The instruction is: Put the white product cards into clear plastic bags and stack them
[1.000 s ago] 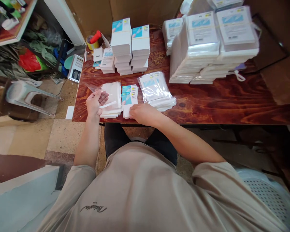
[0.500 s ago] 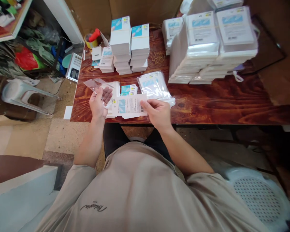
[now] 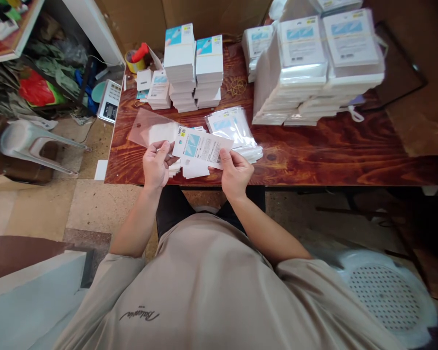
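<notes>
**At a crowded packing table, one card meets its sleeve**

At the near edge of a wooden table (image 3: 314,155), a seated person holds a printed card (image 3: 201,147) in the right hand (image 3: 235,172), thumb and fingers pinching its right end. The left hand (image 3: 156,164) pinches the mouth of a clear plastic sleeve (image 3: 149,127), which sticks out up and to the left above the tabletop. The card's left end sits at the sleeve's opening, beside the left fingers; whether it has entered cannot be told, and most of the card is outside.

Judging by the piles, much of the work looks done: tall banded stacks of bagged cards (image 3: 314,73) fill the far right of the table, and a loose heap of filled sleeves (image 3: 233,133) lies just beyond the right hand. Work is left as well. Two columns of bare cards (image 3: 193,68) stand at the back, with a shorter pile (image 3: 158,91) beside them, and more loose cards (image 3: 191,169) lie under the hands at the table edge. Rubber bands (image 3: 237,86) lie between the columns and the bagged stacks. A small scale (image 3: 108,101) hangs off the table's left side.
</notes>
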{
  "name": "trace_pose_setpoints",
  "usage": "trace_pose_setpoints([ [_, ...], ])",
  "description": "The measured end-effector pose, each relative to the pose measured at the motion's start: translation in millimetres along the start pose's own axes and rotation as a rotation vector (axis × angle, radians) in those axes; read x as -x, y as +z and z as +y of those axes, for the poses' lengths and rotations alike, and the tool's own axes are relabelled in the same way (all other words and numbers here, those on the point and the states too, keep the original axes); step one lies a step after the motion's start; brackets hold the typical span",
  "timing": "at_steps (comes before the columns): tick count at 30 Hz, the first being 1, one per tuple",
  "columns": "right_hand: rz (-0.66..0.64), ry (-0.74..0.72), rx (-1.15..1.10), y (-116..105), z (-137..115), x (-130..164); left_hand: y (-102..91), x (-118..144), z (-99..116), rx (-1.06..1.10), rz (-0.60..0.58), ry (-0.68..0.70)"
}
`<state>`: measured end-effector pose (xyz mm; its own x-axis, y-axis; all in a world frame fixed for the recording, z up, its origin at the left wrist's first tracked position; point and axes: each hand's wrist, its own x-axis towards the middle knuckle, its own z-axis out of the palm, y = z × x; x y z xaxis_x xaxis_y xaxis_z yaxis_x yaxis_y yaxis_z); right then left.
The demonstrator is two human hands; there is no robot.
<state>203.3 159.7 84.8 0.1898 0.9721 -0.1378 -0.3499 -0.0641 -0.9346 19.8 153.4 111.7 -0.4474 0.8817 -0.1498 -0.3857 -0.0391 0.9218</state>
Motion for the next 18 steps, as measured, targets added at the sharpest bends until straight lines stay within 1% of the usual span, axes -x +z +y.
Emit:
trace_pose_setpoints([
  [3, -0.016, -0.003, 0.032, -0.5, -2.3, 1.6, -2.2, 2.7, 3.3, -0.006, 0.022, 0.001],
  [6, 0.006, -0.043, 0.075, -0.9, -3.4, 4.7, -3.8, 4.7, 8.1, -0.012, 0.051, -0.003],
  [9, 0.035, -0.089, 0.056, 1.9, -3.0, 9.2, -3.5, 9.3, 9.5, -0.055, 0.025, 0.011],
  [11, 0.024, -0.078, -0.001, 4.4, -2.5, 11.0, -2.4, 13.1, 7.2, -0.082, -0.001, 0.019],
  [13, -0.05, -0.033, -0.028, 4.5, -3.1, 10.4, -2.4, 14.8, 4.6, -0.09, -0.019, 0.008],
  [15, -0.203, 0.03, 0.022, 0.7, -5.6, 7.8, -4.5, 12.8, 4.4, -0.063, -0.025, 0.003],
  [17, -0.365, 0.091, 0.102, -5.0, -9.7, 4.9, -7.6, 8.2, 6.9, -0.015, -0.011, 0.032],
  [18, -0.416, 0.122, 0.125, -7.2, -11.9, 4.1, -8.6, 6.1, 8.4, 0.004, -0.001, 0.054],
])
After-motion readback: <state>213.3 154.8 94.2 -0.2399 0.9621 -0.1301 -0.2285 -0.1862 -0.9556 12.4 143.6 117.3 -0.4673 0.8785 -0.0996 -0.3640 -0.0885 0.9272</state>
